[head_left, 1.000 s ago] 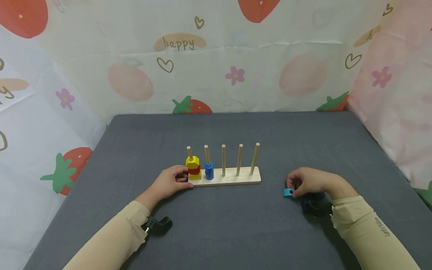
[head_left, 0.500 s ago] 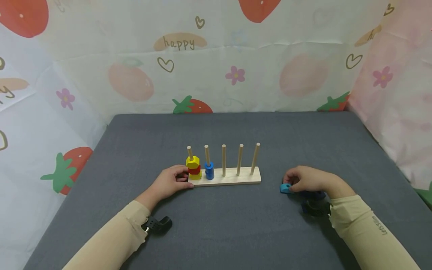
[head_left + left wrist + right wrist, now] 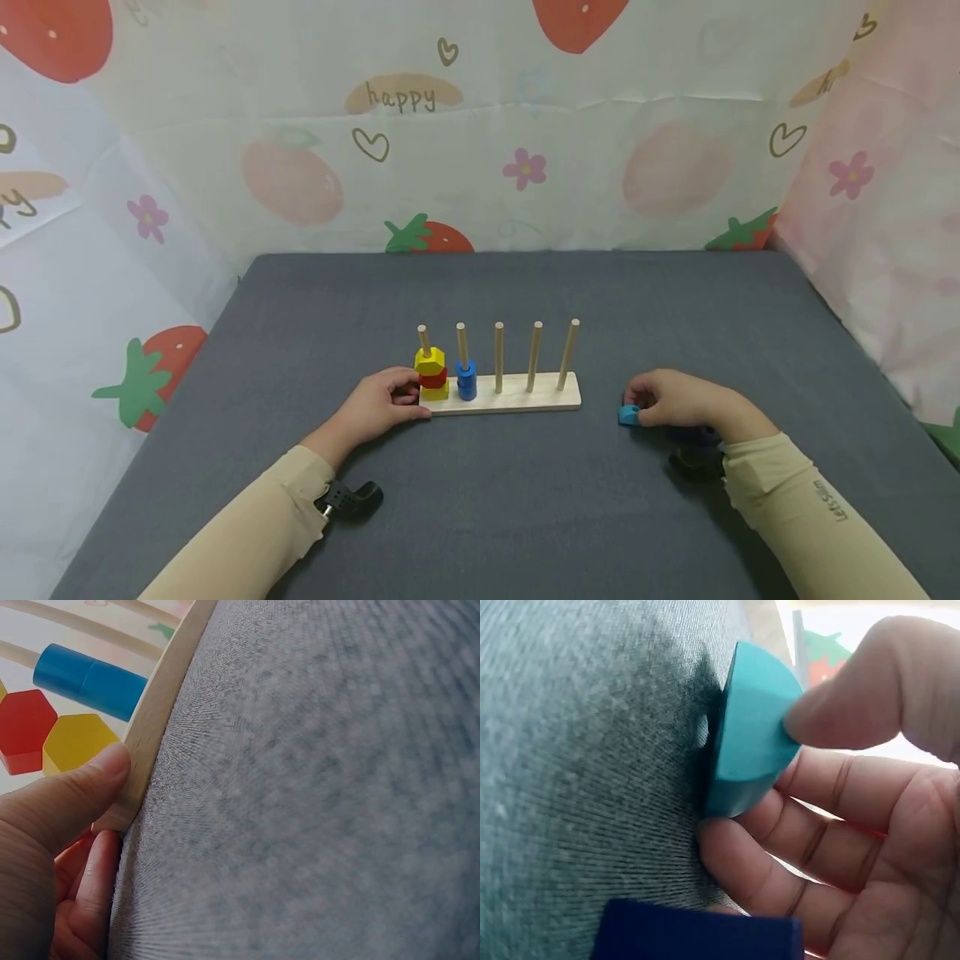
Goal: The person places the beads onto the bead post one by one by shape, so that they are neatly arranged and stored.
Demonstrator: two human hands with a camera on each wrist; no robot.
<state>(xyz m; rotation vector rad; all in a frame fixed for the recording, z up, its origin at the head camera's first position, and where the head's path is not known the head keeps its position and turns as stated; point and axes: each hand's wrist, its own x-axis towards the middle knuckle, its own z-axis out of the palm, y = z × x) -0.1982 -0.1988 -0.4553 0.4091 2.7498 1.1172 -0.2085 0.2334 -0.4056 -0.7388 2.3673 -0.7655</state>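
My left hand (image 3: 384, 398) grips the left end of a wooden peg board (image 3: 525, 400), its thumb on the front edge in the left wrist view. The leftmost peg carries a red hexagonal block (image 3: 28, 724) between two yellow ones, the upper yellow block (image 3: 430, 361) on top. Stacked blue round blocks (image 3: 467, 382) sit on the second peg. To the right of the board, my right hand (image 3: 671, 398) pinches a teal half-round block (image 3: 756, 720) between thumb and fingers, close over the cloth. Its flat side faces the cloth in the right wrist view.
Three pegs (image 3: 533, 357) of the board bear no blocks. A dark blue flat-sided thing (image 3: 697, 934) shows below the right fingers, partly out of frame. Grey cloth (image 3: 525, 500) covers the table; patterned curtains (image 3: 570, 200) stand behind and at both sides.
My right hand has shifted a little left with the teal block, which has turned so that its hole no longer faces the head camera. The left hand has stayed on the board.
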